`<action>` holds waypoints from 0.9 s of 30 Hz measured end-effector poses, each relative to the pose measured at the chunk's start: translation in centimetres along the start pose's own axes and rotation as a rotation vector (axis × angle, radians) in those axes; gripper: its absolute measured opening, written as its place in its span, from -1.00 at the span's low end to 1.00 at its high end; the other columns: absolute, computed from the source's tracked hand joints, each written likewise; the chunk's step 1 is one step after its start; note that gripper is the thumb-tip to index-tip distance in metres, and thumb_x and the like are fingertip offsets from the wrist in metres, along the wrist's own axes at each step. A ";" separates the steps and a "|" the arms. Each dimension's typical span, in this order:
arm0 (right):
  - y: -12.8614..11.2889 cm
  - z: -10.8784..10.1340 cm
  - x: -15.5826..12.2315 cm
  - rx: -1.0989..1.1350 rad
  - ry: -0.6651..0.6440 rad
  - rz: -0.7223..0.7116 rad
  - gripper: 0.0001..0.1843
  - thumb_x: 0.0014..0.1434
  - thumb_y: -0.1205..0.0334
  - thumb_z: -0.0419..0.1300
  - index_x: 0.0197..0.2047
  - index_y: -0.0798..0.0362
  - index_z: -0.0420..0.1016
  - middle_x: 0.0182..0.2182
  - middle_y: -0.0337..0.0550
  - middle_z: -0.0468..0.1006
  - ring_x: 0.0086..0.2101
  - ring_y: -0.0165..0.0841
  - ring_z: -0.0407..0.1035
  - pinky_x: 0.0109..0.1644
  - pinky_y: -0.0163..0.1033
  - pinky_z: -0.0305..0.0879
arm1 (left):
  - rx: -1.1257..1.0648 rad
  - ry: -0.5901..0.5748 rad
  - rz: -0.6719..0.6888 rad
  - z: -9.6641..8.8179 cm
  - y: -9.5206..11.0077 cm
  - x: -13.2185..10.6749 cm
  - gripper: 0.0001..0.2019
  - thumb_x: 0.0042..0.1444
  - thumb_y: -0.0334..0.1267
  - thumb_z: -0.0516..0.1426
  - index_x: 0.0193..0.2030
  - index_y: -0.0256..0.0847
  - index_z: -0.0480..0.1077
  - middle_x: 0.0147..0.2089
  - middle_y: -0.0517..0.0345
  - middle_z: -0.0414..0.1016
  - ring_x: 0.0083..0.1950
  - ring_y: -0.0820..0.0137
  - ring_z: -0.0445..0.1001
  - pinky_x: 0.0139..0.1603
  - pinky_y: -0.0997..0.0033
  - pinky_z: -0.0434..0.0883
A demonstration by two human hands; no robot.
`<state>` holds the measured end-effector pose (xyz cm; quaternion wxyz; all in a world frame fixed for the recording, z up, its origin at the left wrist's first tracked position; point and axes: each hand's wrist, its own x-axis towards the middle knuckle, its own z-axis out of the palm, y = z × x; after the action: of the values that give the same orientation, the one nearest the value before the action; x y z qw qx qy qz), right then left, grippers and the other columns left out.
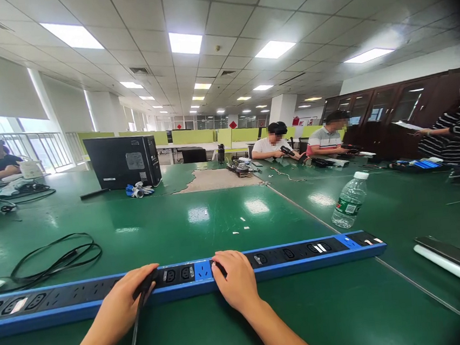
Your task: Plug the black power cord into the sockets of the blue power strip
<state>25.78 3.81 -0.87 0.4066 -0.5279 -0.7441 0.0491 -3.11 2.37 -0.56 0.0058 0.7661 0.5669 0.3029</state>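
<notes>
A long blue-and-black power strip [176,292] lies across the green table in front of me, with several sockets along its top. My left hand [130,293] is closed around a black plug [146,285] at the strip, left of its middle. From that plug a black cord [135,333] runs down toward me. My right hand [236,277] curls over the strip right of a blue socket section, fingertips at its far edge and thumb on the near side. Something dark shows between that thumb and forefinger; I cannot tell whether it is part of the strip.
A coiled black cable [63,259] lies at the left. Beyond the strip stands a clear bottle [349,204] with a white cap, and further back a black computer tower [125,161]. A dark flat device [452,262] is at the right. Other people sit and stand around the table.
</notes>
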 end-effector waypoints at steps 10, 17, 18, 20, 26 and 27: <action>-0.1 0.1 -0.1 -0.011 -0.015 0.022 -0.75 0.23 0.29 0.08 -0.16 -0.01 0.60 -0.11 -0.15 0.62 -0.05 -0.26 0.41 0.17 -0.08 0.16 | 0.088 0.132 0.103 1.0 -0.1 -1.1 -0.61 0.22 0.02 0.05 0.09 -0.06 0.44 0.06 0.09 0.56 0.07 0.23 0.51 0.12 0.21 0.45; -0.1 -0.1 0.0 -0.005 -0.041 0.017 -0.74 0.23 0.28 0.08 -0.14 0.01 0.59 -0.09 -0.12 0.61 -0.03 -0.24 0.41 0.16 -0.07 0.16 | 0.066 0.234 0.089 2.0 -0.2 -1.7 -0.57 0.23 0.05 0.03 0.13 -0.08 0.40 0.05 0.02 0.56 0.05 0.20 0.52 0.08 0.16 0.46; 0.0 -0.1 0.0 -0.005 -0.042 0.016 -0.74 0.23 0.28 0.08 -0.14 0.01 0.59 -0.09 -0.12 0.62 -0.04 -0.24 0.41 0.16 -0.07 0.16 | 0.049 0.234 0.077 1.9 -0.1 -1.6 -0.58 0.23 0.06 0.03 0.10 -0.07 0.43 0.02 0.02 0.57 0.03 0.20 0.53 0.06 0.17 0.47; 0.0 -0.1 0.0 -0.007 -0.040 0.014 -0.74 0.22 0.28 0.08 -0.15 0.00 0.59 -0.10 -0.13 0.62 -0.04 -0.24 0.41 0.16 -0.08 0.17 | -0.004 0.233 0.055 1.5 0.1 -1.3 -0.58 0.21 0.10 0.03 0.03 -0.08 0.47 -0.04 0.03 0.60 -0.02 0.22 0.55 0.03 0.21 0.48; 0.0 0.1 0.0 -0.014 -0.015 0.020 -0.74 0.22 0.29 0.08 -0.14 0.00 0.59 -0.11 -0.13 0.62 -0.05 -0.25 0.42 0.15 -0.10 0.17 | -0.138 0.496 -0.249 -0.6 2.4 -0.3 -0.54 0.18 0.11 0.05 0.07 -0.14 0.39 -0.14 0.09 0.60 -0.23 0.33 0.59 -0.20 0.43 0.51; 0.0 0.1 0.0 -0.013 -0.012 0.021 -0.74 0.22 0.29 0.08 -0.13 0.00 0.59 -0.11 -0.13 0.62 -0.05 -0.25 0.42 0.15 -0.10 0.17 | -0.144 0.482 -0.244 -0.6 3.0 0.0 -0.54 0.18 0.11 0.05 0.07 -0.13 0.39 -0.11 0.09 0.60 -0.20 0.32 0.59 -0.19 0.43 0.51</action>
<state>25.70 3.90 -0.95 0.3980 -0.5380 -0.7412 0.0520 -0.76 1.08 0.94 -0.0383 0.5958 0.6169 0.5128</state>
